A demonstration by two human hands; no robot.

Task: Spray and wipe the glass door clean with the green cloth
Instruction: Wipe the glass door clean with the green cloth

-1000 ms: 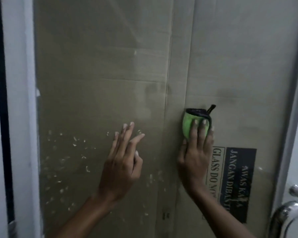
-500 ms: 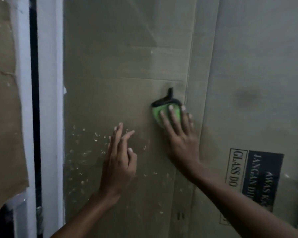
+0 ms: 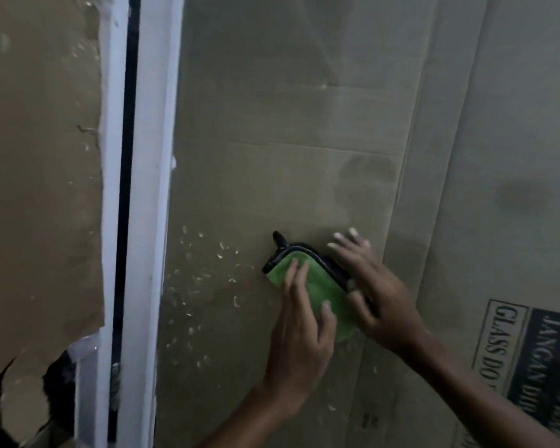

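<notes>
- Your left hand [image 3: 299, 331] lay on the green cloth [image 3: 317, 286], fingers straight and thumb resting on the fabric.
- Your right hand [image 3: 374, 291] pressed the cloth's black-trimmed right edge, its grip spread flat, fingers blurred.
- The cloth sat flat against the glass door [image 3: 272, 124], cardboard behind the pane.
- White flecks [image 3: 204, 279] dotted the glass left of the cloth.
- The white door frame [image 3: 149, 189] stood farther left; a printed label [image 3: 530, 357] showed lower right.
</notes>
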